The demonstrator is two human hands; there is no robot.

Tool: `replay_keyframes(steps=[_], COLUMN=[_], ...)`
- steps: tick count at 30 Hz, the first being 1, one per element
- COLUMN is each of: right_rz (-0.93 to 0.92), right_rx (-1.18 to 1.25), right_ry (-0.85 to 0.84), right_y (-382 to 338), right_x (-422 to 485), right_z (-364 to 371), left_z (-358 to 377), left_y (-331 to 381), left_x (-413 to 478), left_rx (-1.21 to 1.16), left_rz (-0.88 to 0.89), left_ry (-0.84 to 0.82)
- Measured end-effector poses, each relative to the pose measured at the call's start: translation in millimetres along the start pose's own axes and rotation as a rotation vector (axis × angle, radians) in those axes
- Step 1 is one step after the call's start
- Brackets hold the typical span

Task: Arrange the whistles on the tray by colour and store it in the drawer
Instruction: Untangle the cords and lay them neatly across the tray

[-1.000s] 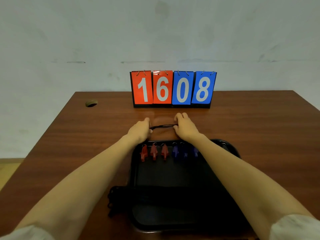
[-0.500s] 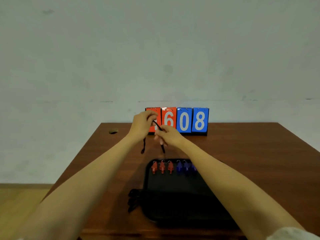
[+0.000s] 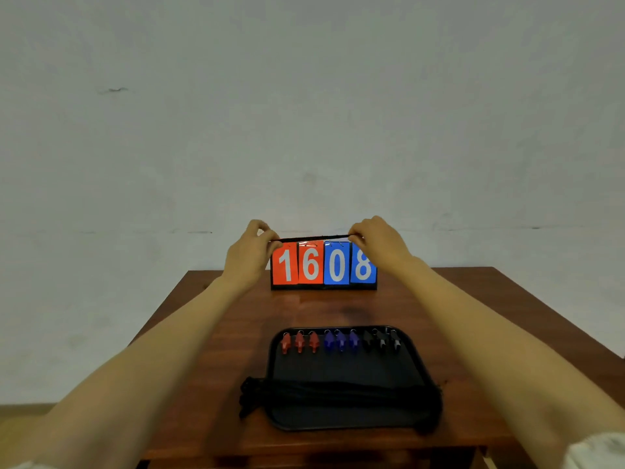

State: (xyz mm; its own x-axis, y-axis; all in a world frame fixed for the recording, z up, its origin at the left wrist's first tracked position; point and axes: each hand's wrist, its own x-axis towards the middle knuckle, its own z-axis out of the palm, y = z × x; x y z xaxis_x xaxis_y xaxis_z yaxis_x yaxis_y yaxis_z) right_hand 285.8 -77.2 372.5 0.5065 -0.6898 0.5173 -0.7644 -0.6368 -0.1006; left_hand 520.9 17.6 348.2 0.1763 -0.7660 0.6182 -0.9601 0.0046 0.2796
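Note:
A black tray (image 3: 345, 370) lies on the brown table. Along its far edge stand three red whistles (image 3: 300, 341), three blue whistles (image 3: 340, 340) and three black whistles (image 3: 381, 340) in one row. A bundle of black cords (image 3: 324, 392) lies across the tray's near part. Raised above the table, my left hand (image 3: 252, 252) and my right hand (image 3: 378, 243) each pinch one end of a black cord (image 3: 313, 237), stretched straight between them in front of the scoreboard's top.
A flip scoreboard (image 3: 324, 265) reading 1608 stands at the table's far edge, against a pale wall. The table's (image 3: 216, 333) left and right edges run close to my forearms. No drawer is in view.
Both hands rose from just beyond the tray and drew apart, pulling the black cord taut and level. The view tilted up, showing the whole tray and the black whistles.

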Motion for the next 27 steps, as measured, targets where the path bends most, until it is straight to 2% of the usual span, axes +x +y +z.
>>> replay_keyframes(steps=[3, 8, 11, 16, 21, 27], right_rz=[-0.011, 0.102, 0.115, 0.162, 0.301, 0.408], right_rx=[-0.047, 0.152, 0.243, 0.27, 0.381, 0.403], right_ry=[0.077, 0.048, 0.094, 0.022, 0.087, 0.028], right_y=[8.9, 25.0, 33.3, 39.2, 50.2, 68.3], right_x=[-15.4, -41.6, -54.5, -69.2, -88.9, -121.8], right_z=[-7.2, -13.8, -12.4, -8.2, 1.6, 20.1], left_z=[-1.2, -0.7, 3.2, 10.8, 17.6, 30.6], left_y=[10.4, 7.1, 2.2, -2.1, -6.0, -22.6], left_x=[-3.5, -17.6, -26.6, -39.5, -60.8, -89.2], left_rx=[-0.026, -0.134, -0.121, -0.02, -0.205, -0.278], left_rz=[-0.042, -0.054, -0.054, -0.002, -0.17, -0.248], left_ry=[-0.08, -0.068, -0.087, -0.144, -0.211, -0.298])
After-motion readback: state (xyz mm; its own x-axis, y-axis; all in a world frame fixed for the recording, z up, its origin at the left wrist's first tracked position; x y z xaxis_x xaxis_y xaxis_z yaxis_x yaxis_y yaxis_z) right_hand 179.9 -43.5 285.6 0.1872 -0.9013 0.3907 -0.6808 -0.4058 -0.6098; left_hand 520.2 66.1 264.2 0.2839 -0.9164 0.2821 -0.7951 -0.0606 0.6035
